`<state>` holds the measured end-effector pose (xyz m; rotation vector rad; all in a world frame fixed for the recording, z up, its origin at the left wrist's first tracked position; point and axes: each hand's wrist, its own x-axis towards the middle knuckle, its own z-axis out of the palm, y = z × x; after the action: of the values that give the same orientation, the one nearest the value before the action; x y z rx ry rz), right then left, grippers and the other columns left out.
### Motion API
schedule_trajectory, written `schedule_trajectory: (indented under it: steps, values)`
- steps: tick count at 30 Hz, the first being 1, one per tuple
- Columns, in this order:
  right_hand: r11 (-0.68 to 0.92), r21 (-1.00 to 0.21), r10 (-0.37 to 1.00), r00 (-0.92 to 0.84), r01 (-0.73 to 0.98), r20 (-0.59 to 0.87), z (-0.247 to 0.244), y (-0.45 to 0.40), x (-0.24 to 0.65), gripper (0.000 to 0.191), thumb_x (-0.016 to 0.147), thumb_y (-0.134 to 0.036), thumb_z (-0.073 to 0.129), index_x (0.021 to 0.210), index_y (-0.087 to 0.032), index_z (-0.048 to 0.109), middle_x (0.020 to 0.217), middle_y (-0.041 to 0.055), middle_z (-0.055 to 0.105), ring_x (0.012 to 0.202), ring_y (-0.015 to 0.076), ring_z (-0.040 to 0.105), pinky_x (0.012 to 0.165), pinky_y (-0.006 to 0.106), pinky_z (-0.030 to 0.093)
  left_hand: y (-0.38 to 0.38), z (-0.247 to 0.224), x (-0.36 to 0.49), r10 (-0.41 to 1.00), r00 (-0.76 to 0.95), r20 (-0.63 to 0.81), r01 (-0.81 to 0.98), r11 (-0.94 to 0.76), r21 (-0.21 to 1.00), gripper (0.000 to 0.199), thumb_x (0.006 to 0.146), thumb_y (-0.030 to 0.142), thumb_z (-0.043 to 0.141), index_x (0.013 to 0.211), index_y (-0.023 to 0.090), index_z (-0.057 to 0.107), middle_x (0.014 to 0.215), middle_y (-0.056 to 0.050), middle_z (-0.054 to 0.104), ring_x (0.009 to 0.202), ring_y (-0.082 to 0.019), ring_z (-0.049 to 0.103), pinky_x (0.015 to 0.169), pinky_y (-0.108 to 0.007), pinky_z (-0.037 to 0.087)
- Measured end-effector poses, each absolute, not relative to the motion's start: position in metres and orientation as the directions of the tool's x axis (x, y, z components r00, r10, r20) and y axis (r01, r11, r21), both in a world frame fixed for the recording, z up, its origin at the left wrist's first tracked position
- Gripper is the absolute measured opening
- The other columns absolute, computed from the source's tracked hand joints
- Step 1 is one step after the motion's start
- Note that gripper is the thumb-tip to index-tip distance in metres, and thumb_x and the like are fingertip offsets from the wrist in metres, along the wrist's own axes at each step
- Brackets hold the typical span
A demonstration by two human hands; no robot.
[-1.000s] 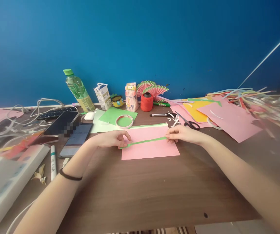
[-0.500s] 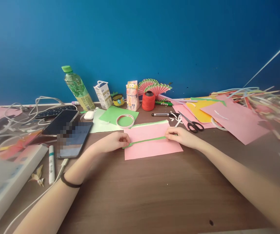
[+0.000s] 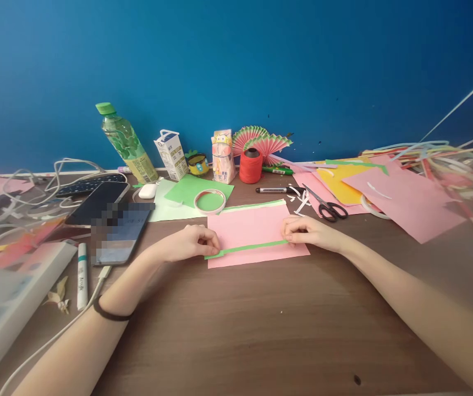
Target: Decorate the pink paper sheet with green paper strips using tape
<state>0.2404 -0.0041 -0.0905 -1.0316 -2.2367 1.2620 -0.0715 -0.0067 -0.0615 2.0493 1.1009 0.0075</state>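
Observation:
A thin green paper strip (image 3: 253,247) stretches between my two hands, over a pink sheet of paper (image 3: 245,224). My left hand (image 3: 197,242) pinches the strip's left end, which juts past the sheet's left edge. At the other end, the fingers of my right hand (image 3: 302,231) are closed on the strip near the sheet's right edge. The strip lies nearer the sheet's front edge than its back edge. Along that back edge runs another green and white strip (image 3: 257,205). Whether the held strip touches the sheet all along, I cannot tell.
Behind the sheet are a tape roll (image 3: 209,202), green paper (image 3: 187,188), red thread spool (image 3: 251,166) and folded paper fans (image 3: 257,146). Scissors (image 3: 331,210) and coloured papers lie right. A phone (image 3: 127,234), marker (image 3: 82,278) and bottle (image 3: 127,143) stand or lie left.
Both hands have brought the green strip down toward the front edge of the pink sheet. The whole view has shifted slightly.

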Motion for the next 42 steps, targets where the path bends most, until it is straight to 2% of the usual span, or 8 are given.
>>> schedule_trajectory:
  steps: [3,9,17,28,42]
  values:
    - [0.336,-0.843,0.711,-0.7,0.42,-0.065,-0.088,-0.004,0.243,0.032,0.079,-0.036,0.052,0.053,-0.017,0.051,0.077,0.0029,0.05,0.078,0.0168,0.046,0.077,0.031,0.034,-0.009,-0.063,-0.07,0.712,0.611,-0.346,0.716,-0.309,0.626,0.028,0.074,0.045,0.053,0.077,0.02,0.064,0.077,0.0,0.062,0.076,-0.016,0.051,0.073,-0.026,0.038]
    - [0.345,-0.834,0.643,-0.756,0.431,-0.125,-0.089,0.001,0.248,0.029,0.077,-0.034,0.056,0.055,-0.016,0.055,0.074,0.0014,0.048,0.075,0.015,0.046,0.073,0.029,0.033,-0.012,-0.063,-0.066,0.7,0.625,-0.345,0.709,-0.323,0.627,0.029,0.072,0.047,0.054,0.072,0.019,0.062,0.072,0.0,0.06,0.075,-0.016,0.051,0.077,-0.029,0.037]
    - [0.359,-0.818,0.61,-0.776,0.45,-0.159,-0.085,0.0,0.247,0.03,0.078,-0.032,0.056,0.052,-0.017,0.057,0.071,0.0011,0.048,0.076,0.0154,0.047,0.076,0.029,0.033,-0.015,-0.061,-0.062,0.696,0.616,-0.368,0.736,-0.342,0.585,0.017,0.073,0.033,0.056,0.065,0.018,0.055,0.069,0.002,0.061,0.084,-0.018,0.047,0.094,-0.039,0.019]
    - [0.358,-0.802,0.614,-0.768,0.478,-0.184,-0.081,-0.003,0.245,0.031,0.077,-0.033,0.058,0.051,-0.017,0.058,0.07,0.0014,0.05,0.079,0.0165,0.047,0.08,0.031,0.032,-0.018,-0.061,-0.06,0.699,0.614,-0.366,0.751,-0.375,0.543,0.015,0.072,0.03,0.053,0.063,0.018,0.052,0.067,0.004,0.057,0.087,-0.018,0.045,0.094,-0.04,0.018]
    - [0.333,-0.801,0.625,-0.753,0.498,-0.208,-0.081,-0.003,0.246,0.034,0.077,-0.039,0.056,0.051,-0.017,0.057,0.071,0.0028,0.05,0.078,0.0174,0.048,0.076,0.031,0.035,-0.016,-0.063,-0.06,0.7,0.612,-0.369,0.753,-0.373,0.541,0.017,0.072,0.034,0.055,0.065,0.018,0.055,0.067,0.004,0.058,0.087,-0.018,0.045,0.092,-0.038,0.018]
